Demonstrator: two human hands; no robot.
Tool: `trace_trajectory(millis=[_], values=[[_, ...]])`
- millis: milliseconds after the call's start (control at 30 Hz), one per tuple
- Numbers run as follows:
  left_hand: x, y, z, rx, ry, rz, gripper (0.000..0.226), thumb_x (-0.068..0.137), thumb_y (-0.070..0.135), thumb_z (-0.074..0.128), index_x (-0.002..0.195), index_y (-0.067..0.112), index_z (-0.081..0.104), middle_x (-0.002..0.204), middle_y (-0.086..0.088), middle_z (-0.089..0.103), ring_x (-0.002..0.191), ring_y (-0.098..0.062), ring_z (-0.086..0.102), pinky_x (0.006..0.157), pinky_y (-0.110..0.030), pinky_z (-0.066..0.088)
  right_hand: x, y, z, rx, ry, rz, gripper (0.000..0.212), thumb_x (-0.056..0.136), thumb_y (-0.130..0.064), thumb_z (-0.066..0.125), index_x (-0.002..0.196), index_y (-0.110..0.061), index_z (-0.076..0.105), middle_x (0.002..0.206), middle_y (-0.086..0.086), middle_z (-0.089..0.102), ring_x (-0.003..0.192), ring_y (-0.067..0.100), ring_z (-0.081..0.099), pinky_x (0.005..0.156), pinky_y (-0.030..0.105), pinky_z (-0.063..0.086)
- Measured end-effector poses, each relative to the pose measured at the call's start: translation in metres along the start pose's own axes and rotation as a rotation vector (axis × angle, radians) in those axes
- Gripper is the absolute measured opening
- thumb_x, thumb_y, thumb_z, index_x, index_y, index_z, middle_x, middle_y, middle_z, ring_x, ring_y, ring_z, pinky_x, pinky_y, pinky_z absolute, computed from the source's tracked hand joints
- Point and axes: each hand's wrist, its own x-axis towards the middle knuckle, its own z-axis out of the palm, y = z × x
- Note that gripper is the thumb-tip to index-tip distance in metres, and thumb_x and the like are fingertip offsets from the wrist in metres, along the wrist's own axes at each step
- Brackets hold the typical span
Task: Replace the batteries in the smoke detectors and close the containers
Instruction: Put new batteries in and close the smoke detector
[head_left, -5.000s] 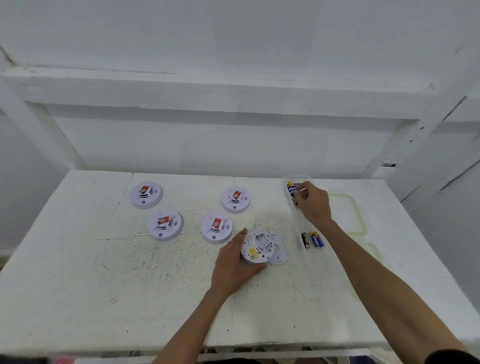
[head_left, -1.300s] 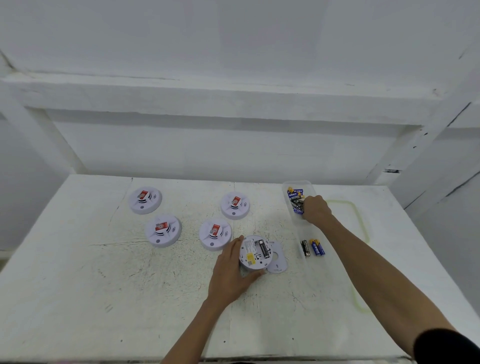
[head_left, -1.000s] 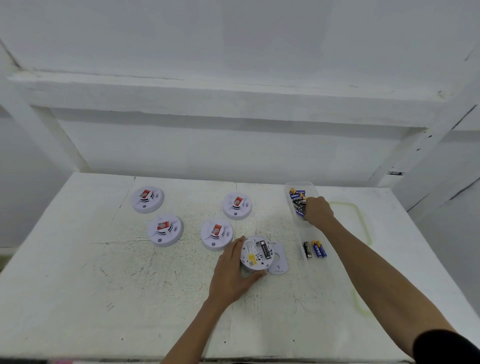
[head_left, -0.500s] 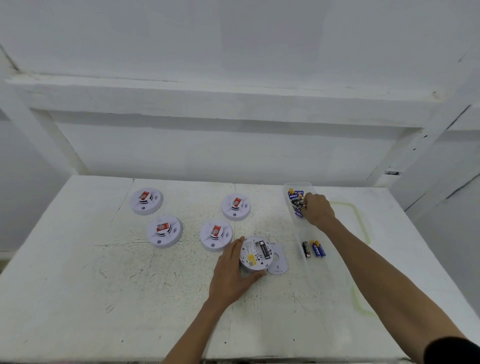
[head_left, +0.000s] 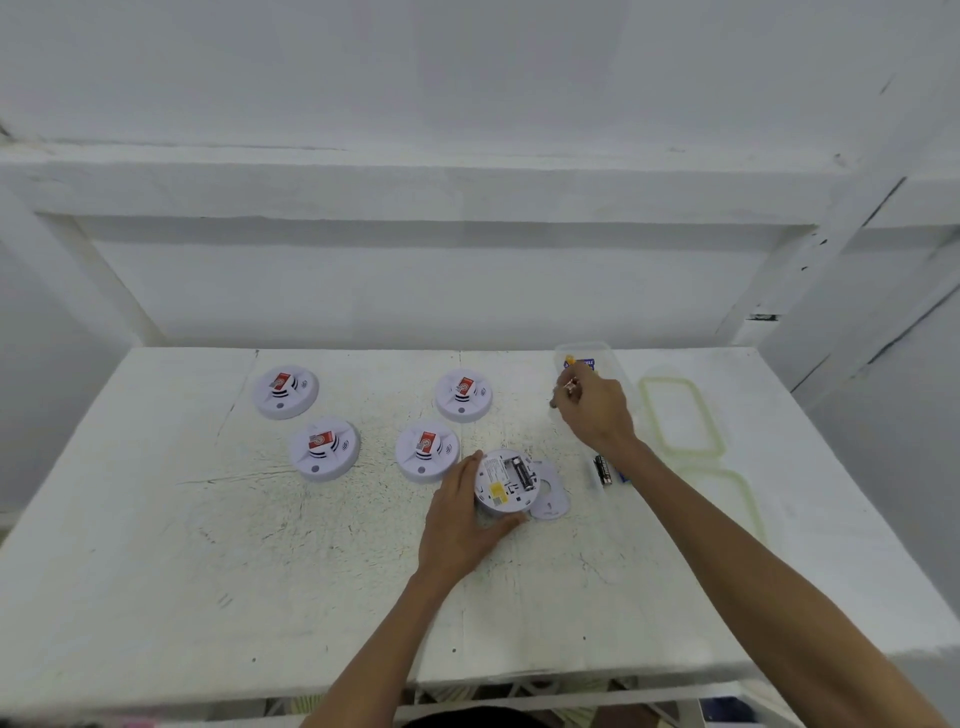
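The left hand (head_left: 460, 525) lies spread and loosely curled around the near-left side of an upturned smoke detector (head_left: 506, 480), palm on the table, fingers and thumb touching its rim. The detector's back faces up, with the battery bay open and a dark battery lying in it. Its round cover plate (head_left: 550, 493) lies flat just beside it on the right, touching or nearly so.

The right hand (head_left: 595, 410) is raised near the clear battery container (head_left: 587, 358), fingers pinched together on a small battery (head_left: 563, 389); only its tip shows past the fingertips, so I cannot tell more about it. The container stands open at the far right of the table, a few blue and yellow batteries visible inside behind the hand.

Under the right wrist lie some loose batteries (head_left: 605, 470), 1 black and a blue one partly hidden by the forearm. To the right, 2 pale green-rimmed lids lie flat: a far lid (head_left: 680, 415) and a near lid (head_left: 737, 499), the latter partly crossed by the arm.

4 more smoke detectors sit face up with red stickers: far left (head_left: 285, 392), near left (head_left: 324, 448), middle (head_left: 427, 450) just beside the left fingertips, and far middle (head_left: 463, 396).

The table (head_left: 208, 545) is white, scuffed and cracked. Behind it stand white walls and a white shelf (head_left: 415, 182).
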Motion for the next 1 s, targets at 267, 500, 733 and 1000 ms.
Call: trace_trajectory(millis=[267, 500, 733, 1000], values=[[0.001, -0.005, 0.004, 0.019, -0.017, -0.01, 0.099, 0.07, 0.076, 0.077, 0.15, 0.03, 0.039, 0.144, 0.011, 0.05, 0.129, -0.009, 0.052, 0.098, -0.039, 0.055, -0.066, -0.01, 0.029, 0.015, -0.147, -0.04, 0.007, 0.089, -0.03, 0.066, 0.094, -0.025, 0.069, 0.076, -0.005, 0.073, 0.063, 0.003, 0.066, 0.053, 0.017, 0.051], [-0.005, 0.008, -0.008, -0.058, 0.013, 0.036, 0.08, 0.073, 0.06, 0.084, 0.135, 0.063, 0.034, 0.128, 0.051, 0.044, 0.118, 0.02, 0.047, 0.09, -0.004, 0.04, -0.091, -0.003, 0.035, -0.112, -0.217, -0.168, 0.021, 0.095, -0.027, 0.059, 0.109, -0.02, 0.074, 0.095, -0.001, 0.076, 0.067, 0.003, 0.057, 0.061, 0.02, 0.047], [-0.006, 0.01, -0.008, -0.076, 0.011, 0.046, 0.079, 0.073, 0.061, 0.084, 0.136, 0.063, 0.035, 0.127, 0.049, 0.045, 0.119, 0.022, 0.046, 0.093, -0.004, 0.038, -0.09, -0.006, 0.03, -0.173, -0.284, -0.193, 0.024, 0.09, -0.016, 0.066, 0.113, -0.012, 0.072, 0.106, 0.006, 0.072, 0.087, 0.017, 0.064, 0.074, 0.023, 0.047], [-0.005, 0.008, -0.008, -0.071, 0.01, 0.059, 0.083, 0.071, 0.062, 0.085, 0.135, 0.067, 0.033, 0.127, 0.049, 0.046, 0.117, 0.015, 0.05, 0.092, -0.014, 0.047, -0.096, -0.016, 0.036, -0.291, -0.261, -0.156, 0.027, 0.092, -0.029, 0.063, 0.113, -0.011, 0.064, 0.098, 0.009, 0.071, 0.086, 0.023, 0.064, 0.07, 0.032, 0.05]])
